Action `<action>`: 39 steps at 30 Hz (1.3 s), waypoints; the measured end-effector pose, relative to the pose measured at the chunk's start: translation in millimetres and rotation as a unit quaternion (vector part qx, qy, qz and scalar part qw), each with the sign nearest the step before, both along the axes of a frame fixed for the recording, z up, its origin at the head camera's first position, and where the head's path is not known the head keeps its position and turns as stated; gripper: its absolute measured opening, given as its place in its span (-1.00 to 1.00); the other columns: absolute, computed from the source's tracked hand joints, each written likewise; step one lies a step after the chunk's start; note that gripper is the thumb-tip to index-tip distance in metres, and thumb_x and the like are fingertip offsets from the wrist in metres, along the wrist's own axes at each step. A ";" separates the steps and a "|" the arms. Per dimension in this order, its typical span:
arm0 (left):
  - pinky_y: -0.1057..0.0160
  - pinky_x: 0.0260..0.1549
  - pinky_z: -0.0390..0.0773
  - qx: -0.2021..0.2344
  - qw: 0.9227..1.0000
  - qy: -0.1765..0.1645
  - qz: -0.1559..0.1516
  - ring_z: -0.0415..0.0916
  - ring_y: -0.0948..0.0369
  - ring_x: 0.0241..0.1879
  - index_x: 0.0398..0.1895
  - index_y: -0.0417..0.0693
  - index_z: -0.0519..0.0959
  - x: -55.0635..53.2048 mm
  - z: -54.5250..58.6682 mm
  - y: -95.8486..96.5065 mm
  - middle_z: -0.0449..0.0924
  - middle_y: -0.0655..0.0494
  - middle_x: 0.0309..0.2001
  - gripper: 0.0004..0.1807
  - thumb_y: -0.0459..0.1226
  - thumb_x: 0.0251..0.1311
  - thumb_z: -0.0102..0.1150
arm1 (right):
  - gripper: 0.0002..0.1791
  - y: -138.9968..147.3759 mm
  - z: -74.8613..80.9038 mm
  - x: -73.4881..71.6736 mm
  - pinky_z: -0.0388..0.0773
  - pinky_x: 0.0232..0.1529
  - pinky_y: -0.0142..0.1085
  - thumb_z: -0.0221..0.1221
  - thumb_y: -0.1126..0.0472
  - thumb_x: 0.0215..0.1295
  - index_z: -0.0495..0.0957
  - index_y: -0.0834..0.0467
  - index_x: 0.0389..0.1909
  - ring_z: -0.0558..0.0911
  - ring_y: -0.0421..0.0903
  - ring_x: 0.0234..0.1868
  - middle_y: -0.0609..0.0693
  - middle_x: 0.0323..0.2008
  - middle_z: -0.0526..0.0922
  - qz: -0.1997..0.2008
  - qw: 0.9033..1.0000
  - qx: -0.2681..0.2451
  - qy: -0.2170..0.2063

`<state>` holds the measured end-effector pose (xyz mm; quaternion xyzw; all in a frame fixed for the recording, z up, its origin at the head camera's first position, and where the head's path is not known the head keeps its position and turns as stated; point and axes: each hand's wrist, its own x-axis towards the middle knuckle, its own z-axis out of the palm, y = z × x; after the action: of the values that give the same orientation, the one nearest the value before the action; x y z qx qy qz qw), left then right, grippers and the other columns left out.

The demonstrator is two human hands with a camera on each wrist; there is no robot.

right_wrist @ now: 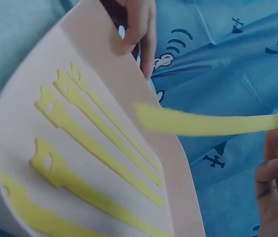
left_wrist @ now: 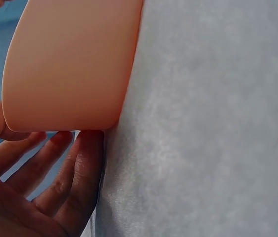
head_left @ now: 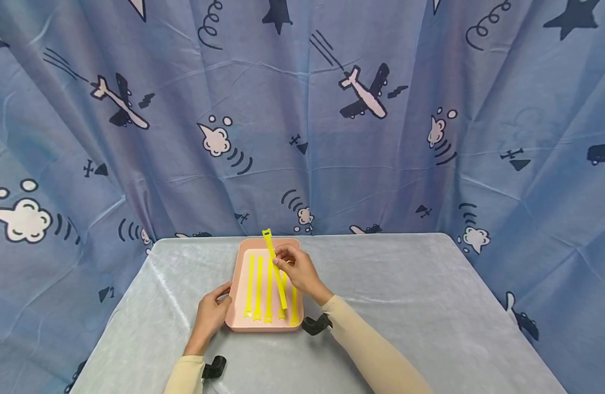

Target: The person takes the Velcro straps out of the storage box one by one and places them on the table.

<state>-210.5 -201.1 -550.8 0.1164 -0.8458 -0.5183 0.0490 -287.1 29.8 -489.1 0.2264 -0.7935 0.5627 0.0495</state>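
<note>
My right hand [head_left: 298, 271] pinches a yellow cable strap [head_left: 279, 282] with a slotted head, held slanting over the tray. In the right wrist view, the strap's plain end [right_wrist: 178, 121] reaches out from the fingertips above the tray wall. Several similar yellow straps [head_left: 259, 284] lie side by side in the shallow pink tray [head_left: 264, 329], their slotted heads toward the near side. At the tray's left edge my left hand [head_left: 213, 313] holds the rim, fingers [left_wrist: 87, 163] against the outer wall and thumb over the rim. The right hand partly covers the straps on the right.
A pale grey cloth covers the table [head_left: 406, 306], and the tray stands left of its middle. Behind the table hangs a blue curtain [head_left: 302, 137] printed with planes and clouds. Both wrists carry black camera mounts [head_left: 316, 324].
</note>
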 end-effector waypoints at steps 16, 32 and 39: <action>0.35 -0.64 0.38 -0.001 1.000 0.008 -0.001 0.46 0.25 -0.47 0.29 -0.10 0.50 1.4 2.2 -0.1 0.58 -0.15 0.15 -0.51 -0.34 0.27 -0.01 | -0.78 33.9 -9.5 2.7 0.49 -0.37 -0.41 0.17 0.27 0.37 0.54 0.20 -0.01 0.56 -0.13 -0.36 0.06 -0.30 0.56 -0.023 0.993 -0.071 -0.095; 0.36 -0.50 0.46 -0.001 1.000 -0.002 -0.002 0.59 0.19 -0.18 0.31 -0.08 0.48 2.2 1.6 0.6 0.58 -0.13 0.17 -0.51 -0.31 0.29 0.00 | -0.76 69.5 -15.7 4.7 0.44 -0.39 -0.30 0.14 0.33 0.38 0.51 0.28 0.03 0.56 -0.03 -0.34 0.05 -0.32 0.57 -0.055 0.977 -0.108 -0.177; 0.36 -0.49 0.46 -0.002 1.000 0.003 -0.001 0.61 0.16 -0.17 0.30 -0.10 0.49 2.0 2.0 1.1 0.58 -0.16 0.16 -0.51 -0.34 0.29 0.00 | -0.76 78.7 -26.0 3.5 0.47 -0.37 -0.29 0.14 0.29 0.40 0.52 0.23 0.03 0.57 -0.01 -0.29 0.02 -0.31 0.59 -0.091 0.973 -0.097 -0.191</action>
<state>-208.5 -200.0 -548.8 0.1139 -0.8469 -0.5170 0.0509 -283.6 108.5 -515.2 0.0357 -0.7473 0.6628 -0.0303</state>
